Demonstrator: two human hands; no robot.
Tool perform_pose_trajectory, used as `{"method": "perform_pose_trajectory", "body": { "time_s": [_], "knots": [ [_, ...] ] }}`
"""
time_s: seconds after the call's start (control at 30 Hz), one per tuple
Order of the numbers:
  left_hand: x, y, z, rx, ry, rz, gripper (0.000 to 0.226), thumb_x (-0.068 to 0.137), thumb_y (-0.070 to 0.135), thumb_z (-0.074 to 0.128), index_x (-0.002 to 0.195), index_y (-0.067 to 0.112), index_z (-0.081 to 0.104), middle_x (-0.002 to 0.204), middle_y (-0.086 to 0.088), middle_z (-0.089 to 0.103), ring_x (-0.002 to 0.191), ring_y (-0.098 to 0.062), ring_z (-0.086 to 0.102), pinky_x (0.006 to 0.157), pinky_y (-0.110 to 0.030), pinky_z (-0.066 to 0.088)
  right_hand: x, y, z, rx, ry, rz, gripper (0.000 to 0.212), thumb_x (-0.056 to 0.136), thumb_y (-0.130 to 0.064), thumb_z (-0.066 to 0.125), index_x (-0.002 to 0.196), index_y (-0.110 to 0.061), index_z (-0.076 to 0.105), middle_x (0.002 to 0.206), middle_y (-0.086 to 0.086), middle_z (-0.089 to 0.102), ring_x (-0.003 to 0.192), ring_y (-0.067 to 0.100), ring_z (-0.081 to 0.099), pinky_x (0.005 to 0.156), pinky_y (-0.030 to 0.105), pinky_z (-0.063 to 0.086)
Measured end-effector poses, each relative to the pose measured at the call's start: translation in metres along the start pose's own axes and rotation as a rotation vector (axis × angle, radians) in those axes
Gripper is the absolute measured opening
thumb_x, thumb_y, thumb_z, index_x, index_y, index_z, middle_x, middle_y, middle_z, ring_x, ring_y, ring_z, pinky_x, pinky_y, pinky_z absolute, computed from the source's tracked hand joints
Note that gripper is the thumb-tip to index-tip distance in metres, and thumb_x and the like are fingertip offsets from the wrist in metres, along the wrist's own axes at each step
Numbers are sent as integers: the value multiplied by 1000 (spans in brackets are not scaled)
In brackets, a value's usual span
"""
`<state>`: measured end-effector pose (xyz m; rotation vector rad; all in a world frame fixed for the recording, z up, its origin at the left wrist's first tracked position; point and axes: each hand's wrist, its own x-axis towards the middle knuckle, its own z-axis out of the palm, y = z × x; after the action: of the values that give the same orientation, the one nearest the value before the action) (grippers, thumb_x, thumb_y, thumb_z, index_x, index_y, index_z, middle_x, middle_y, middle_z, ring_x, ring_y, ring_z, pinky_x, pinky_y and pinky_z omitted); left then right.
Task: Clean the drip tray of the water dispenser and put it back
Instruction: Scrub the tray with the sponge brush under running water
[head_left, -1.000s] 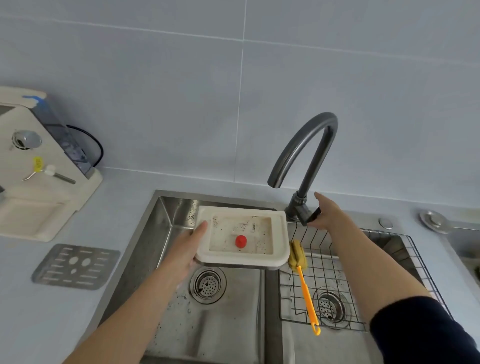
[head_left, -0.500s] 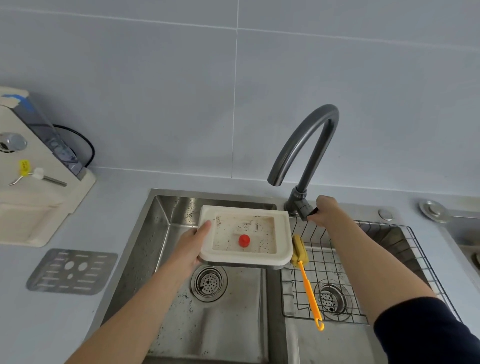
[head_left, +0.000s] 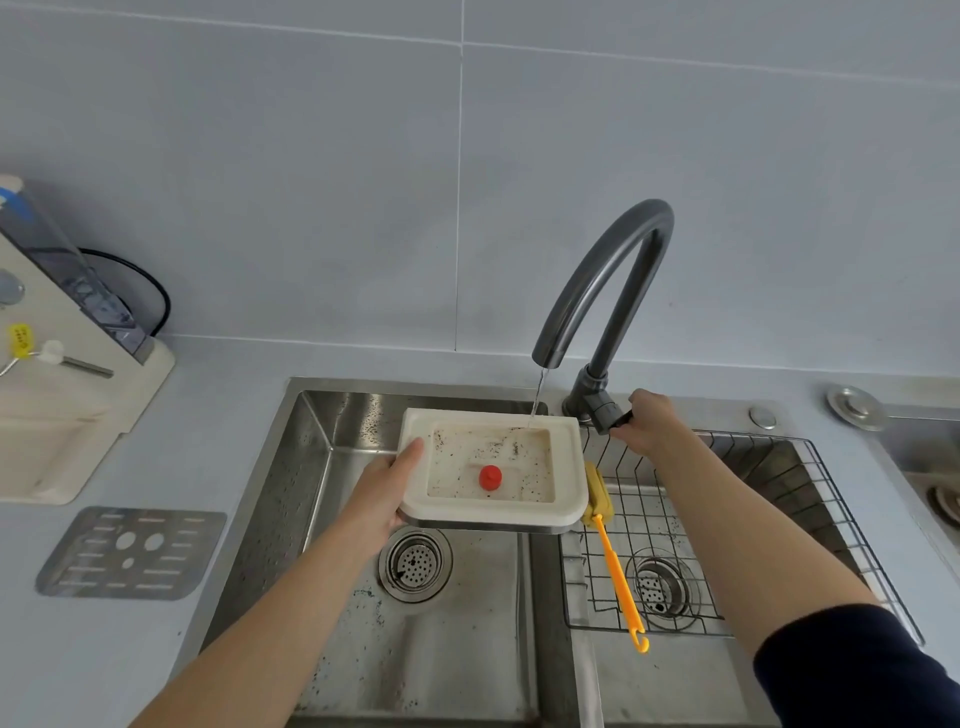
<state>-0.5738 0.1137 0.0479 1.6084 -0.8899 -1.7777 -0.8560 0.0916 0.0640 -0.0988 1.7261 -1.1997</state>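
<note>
My left hand holds the white drip tray by its left edge, level over the left sink basin. The tray's inside is speckled with dark dirt and has a red float in the middle. My right hand grips the lever of the dark grey faucet. A thin stream of water runs from the spout into the tray's far right corner. The cream water dispenser stands at the left on the counter, its tray slot bare.
The metal grille of the drip tray lies flat on the counter left of the steel sink. A yellow sponge brush with an orange handle rests on the wire rack over the right basin. Two drains sit below.
My right hand closed on the faucet lever and moved it, and water now runs from the spout into the tray. The tray stays held under the spout.
</note>
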Motion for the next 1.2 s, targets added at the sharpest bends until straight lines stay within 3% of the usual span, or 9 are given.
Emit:
{"method": "perform_pose_trajectory", "body": {
  "time_s": [0.17, 0.3, 0.47, 0.57, 0.67, 0.77, 0.9, 1.1, 1.2],
  "knots": [
    [2, 0, -2, -8, -4, -13, 33, 91, 35, 48, 110, 9, 55, 104, -10, 65, 93, -25, 62, 75, -39, 55, -2, 1, -4, 35, -19, -26, 14, 94, -3, 33, 83, -1, 42, 87, 15, 45, 122, 38, 47, 102, 47, 42],
    [3, -1, -2, -11, 2, 2, 23, 91, 33, 48, 98, 13, 56, 97, -8, 65, 87, -22, 62, 74, -40, 55, -1, 5, -10, -149, -58, -112, 41, 96, -8, 39, 137, -8, 34, 106, 13, 47, 103, 31, 56, 66, 28, 51],
    [5, -4, -2, 3, 3, 9, 23, 91, 33, 48, 97, 12, 55, 96, -7, 65, 88, -23, 62, 76, -40, 54, -3, 52, -33, -798, -23, -239, 69, 86, -27, 60, 141, -6, 25, 141, 20, 40, 125, 33, 44, 98, 37, 43],
    [5, -6, -2, 7, -9, 8, 23, 91, 32, 48, 98, 12, 56, 95, -7, 65, 88, -22, 62, 80, -41, 53, -13, 92, -44, -1222, -61, -186, 60, 84, -24, 64, 131, -2, 35, 125, 16, 54, 112, 27, 55, 88, 33, 47],
    [5, -7, -3, 5, -22, 3, 19, 91, 31, 49, 91, 14, 56, 92, -6, 64, 86, -22, 62, 79, -40, 53, -17, 132, -52, -1388, -110, -83, 40, 87, -23, 59, 118, -3, 42, 97, 9, 58, 88, 21, 59, 72, 26, 48],
    [3, -7, -5, 16, -45, -12, 18, 91, 31, 49, 90, 15, 57, 93, -7, 65, 87, -23, 62, 78, -39, 52, -16, 149, -53, -1364, -71, -110, 22, 91, -11, 48, 111, -3, 46, 76, 2, 50, 76, 19, 57, 64, 28, 51],
    [2, -8, -7, 11, -60, -36, 17, 91, 31, 50, 88, 16, 58, 94, -7, 65, 89, -24, 62, 79, -39, 52, -22, 137, -63, -1218, 5, -172, 19, 93, -9, 40, 108, -2, 49, 67, 1, 46, 55, 12, 44, 47, 22, 38],
    [2, -9, -12, 22, -83, -58, 24, 89, 34, 51, 98, 13, 57, 99, -9, 65, 92, -25, 62, 78, -38, 53, -79, 100, -111, -1218, 1, -343, 23, 96, -14, 40, 117, -9, 49, 63, -1, 49, 50, 11, 42, 43, 19, 33],
    [4, -9, -13, 31, -96, -54, 30, 90, 36, 50, 106, 11, 57, 101, -10, 65, 95, -26, 62, 80, -38, 53, -116, 87, -129, -1268, 31, -538, 29, 94, -15, 44, 122, -12, 50, 59, -3, 51, 50, 14, 47, 49, 26, 36]
  ]
}}
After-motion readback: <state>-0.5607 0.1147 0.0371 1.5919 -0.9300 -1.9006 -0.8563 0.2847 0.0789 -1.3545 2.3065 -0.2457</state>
